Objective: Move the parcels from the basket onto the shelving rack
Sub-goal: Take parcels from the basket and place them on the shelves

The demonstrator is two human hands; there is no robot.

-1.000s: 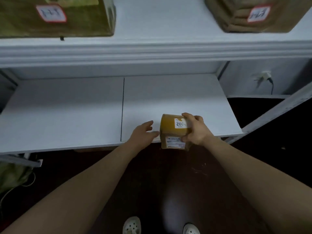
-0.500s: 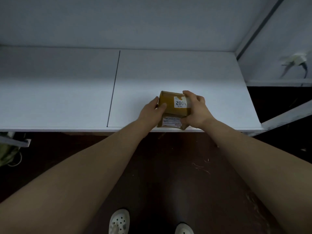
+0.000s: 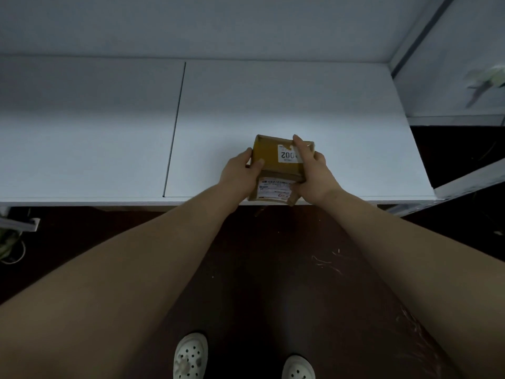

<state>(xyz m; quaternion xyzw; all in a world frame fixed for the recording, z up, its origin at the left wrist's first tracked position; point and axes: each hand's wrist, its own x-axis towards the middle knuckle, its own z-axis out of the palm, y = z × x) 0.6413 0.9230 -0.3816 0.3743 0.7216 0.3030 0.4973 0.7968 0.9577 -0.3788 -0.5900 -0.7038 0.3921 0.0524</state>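
A small brown cardboard parcel (image 3: 269,157) with a white "2002" sticker on top and a shipping label on its near face sits at the front edge of the white rack shelf (image 3: 328,105). My left hand (image 3: 239,175) grips its left side, thumb on the top. My right hand (image 3: 314,173) grips the right side, with the forefinger lying across the top by the sticker. The basket is out of view.
A dark seam (image 3: 175,127) splits the shelf board into two panels. A white upright post (image 3: 418,31) closes the shelf at the right. A wall plug with a cable (image 3: 486,83) lies beyond it. Dark floor and my two white shoes (image 3: 191,354) are below.
The view tilted down, so the upper shelf with its boxes left the frame. My left hand came onto the parcel's left side, and the parcel moved from the shelf edge slightly further onto the board.
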